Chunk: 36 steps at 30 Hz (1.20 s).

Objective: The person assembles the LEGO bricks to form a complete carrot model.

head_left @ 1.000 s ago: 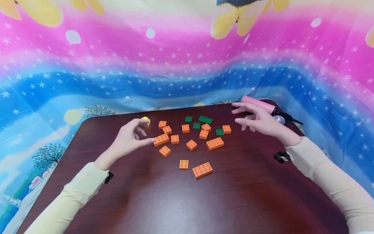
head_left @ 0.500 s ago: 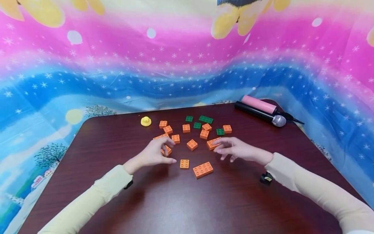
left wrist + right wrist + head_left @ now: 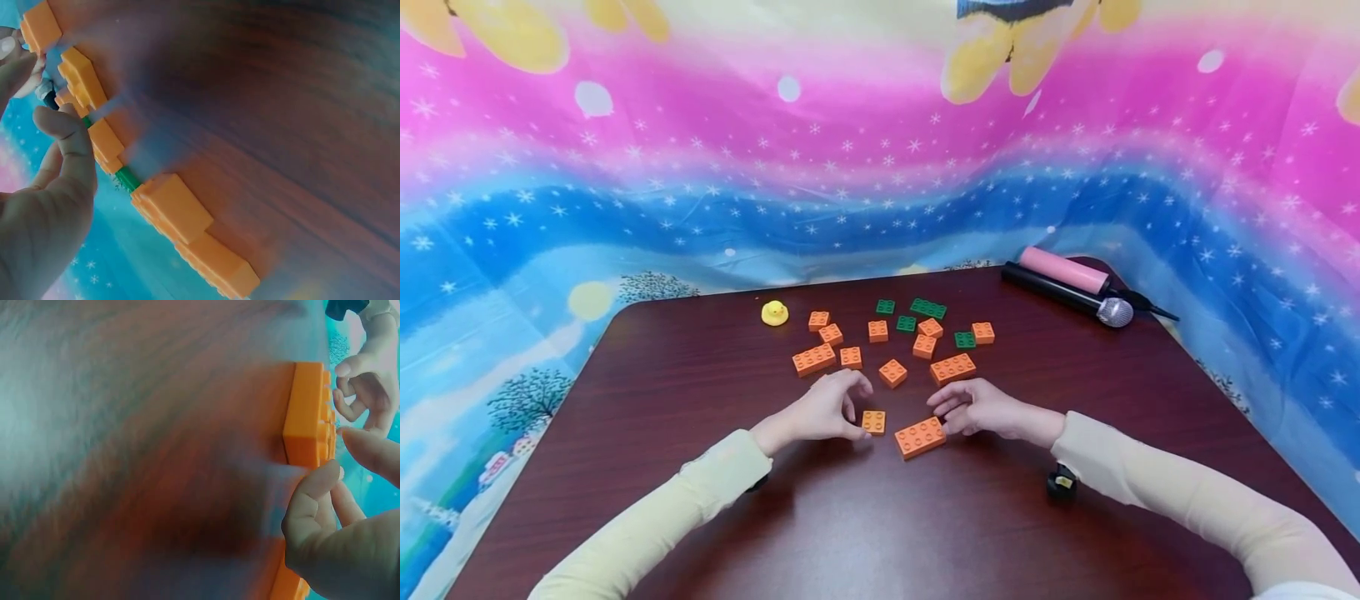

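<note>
In the head view my left hand (image 3: 820, 410) is low over the table, thumb and fingers apart at the left side of a small square orange brick (image 3: 873, 422). My right hand (image 3: 981, 410) is beside the right end of a long orange brick (image 3: 920, 437), fingers loosely bent. In the right wrist view a fingertip of the right hand (image 3: 344, 544) is close to or touching the end of the orange brick (image 3: 304, 415); contact is hard to tell. Neither hand grips anything. A small orange brick behind the left hand is hidden in the head view.
Several orange bricks (image 3: 892, 373) and green bricks (image 3: 928, 308) lie scattered farther back. A yellow rubber duck (image 3: 774, 313) sits at the back left. A black microphone (image 3: 1060, 289) and a pink cylinder (image 3: 1064, 269) lie at the back right, before the patterned cloth (image 3: 880, 208).
Both hands have come from the back and sides of the table toward the two front orange bricks. The duck and microphone came into full view as the hands left them. The bricks look unmoved.
</note>
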Each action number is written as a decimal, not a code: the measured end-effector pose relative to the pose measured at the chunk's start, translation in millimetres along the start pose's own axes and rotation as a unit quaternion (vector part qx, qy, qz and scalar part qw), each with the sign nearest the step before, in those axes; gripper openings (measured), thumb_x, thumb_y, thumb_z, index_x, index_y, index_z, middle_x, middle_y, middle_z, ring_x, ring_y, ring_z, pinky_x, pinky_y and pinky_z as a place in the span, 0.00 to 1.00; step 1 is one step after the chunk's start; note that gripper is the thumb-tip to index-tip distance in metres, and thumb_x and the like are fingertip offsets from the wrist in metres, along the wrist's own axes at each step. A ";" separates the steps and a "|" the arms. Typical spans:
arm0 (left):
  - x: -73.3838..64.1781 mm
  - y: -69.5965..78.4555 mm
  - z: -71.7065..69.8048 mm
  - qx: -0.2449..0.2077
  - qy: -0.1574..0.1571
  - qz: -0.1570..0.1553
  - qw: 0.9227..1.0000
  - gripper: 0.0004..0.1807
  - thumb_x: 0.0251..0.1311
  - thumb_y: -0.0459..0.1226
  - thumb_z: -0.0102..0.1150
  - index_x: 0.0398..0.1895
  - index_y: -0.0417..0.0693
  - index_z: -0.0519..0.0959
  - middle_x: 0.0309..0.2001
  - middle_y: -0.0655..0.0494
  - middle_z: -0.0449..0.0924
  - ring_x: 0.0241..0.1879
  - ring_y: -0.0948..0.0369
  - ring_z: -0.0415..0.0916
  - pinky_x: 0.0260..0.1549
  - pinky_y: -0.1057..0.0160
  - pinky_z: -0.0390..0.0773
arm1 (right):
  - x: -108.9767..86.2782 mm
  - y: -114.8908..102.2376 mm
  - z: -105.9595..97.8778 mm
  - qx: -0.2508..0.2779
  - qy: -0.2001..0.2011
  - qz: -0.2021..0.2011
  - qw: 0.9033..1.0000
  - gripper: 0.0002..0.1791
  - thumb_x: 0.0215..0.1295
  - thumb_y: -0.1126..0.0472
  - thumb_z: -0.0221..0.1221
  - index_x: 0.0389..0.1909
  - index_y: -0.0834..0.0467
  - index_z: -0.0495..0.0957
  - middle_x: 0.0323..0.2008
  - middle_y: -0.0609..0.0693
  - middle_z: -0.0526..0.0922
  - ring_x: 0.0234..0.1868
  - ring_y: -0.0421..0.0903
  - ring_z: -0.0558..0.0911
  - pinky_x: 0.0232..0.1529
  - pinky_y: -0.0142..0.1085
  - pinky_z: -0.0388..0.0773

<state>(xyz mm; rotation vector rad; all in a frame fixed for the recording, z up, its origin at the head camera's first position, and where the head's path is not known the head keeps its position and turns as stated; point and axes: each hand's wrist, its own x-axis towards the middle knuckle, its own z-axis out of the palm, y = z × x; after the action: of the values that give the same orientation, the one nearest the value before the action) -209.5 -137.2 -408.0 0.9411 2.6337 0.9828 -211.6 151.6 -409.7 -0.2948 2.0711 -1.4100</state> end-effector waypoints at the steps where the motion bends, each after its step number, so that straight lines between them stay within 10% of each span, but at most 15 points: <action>1: 1.3 0.0 1.5 0.001 -0.005 -0.005 1.000 0.30 0.42 0.39 0.76 0.47 0.41 0.72 0.45 0.47 0.75 0.24 0.70 0.74 0.32 0.67 0.77 | 0.5 1.3 0.6 0.001 -0.001 0.002 1.000 0.27 0.53 0.67 0.66 0.57 0.65 0.73 0.52 0.59 0.79 0.41 0.44 0.78 0.33 0.34 0.77; 12: 12.1 -1.3 14.7 0.012 -0.033 0.007 0.999 0.24 0.41 0.28 0.71 0.43 0.39 0.72 0.38 0.48 0.75 0.23 0.69 0.73 0.25 0.72 0.75 | 0.7 2.4 7.3 0.001 -0.034 -0.012 0.999 0.31 0.50 0.75 0.66 0.58 0.66 0.72 0.55 0.61 0.76 0.48 0.48 0.80 0.41 0.36 0.82; 36: 15.8 6.5 22.7 -0.013 -0.023 -0.017 0.999 0.21 0.41 0.30 0.72 0.40 0.37 0.74 0.33 0.50 0.79 0.24 0.69 0.75 0.27 0.72 0.76 | -1.6 5.8 13.3 -0.130 0.028 -0.077 0.988 0.20 0.51 0.66 0.70 0.47 0.61 0.81 0.47 0.54 0.83 0.42 0.44 0.83 0.34 0.35 0.80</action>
<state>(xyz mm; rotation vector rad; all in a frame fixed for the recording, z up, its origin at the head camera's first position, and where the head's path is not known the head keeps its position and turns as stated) -210.4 -111.7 -420.4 0.8989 2.5835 0.9736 -201.6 144.6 -417.6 -0.5376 2.3242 -1.2460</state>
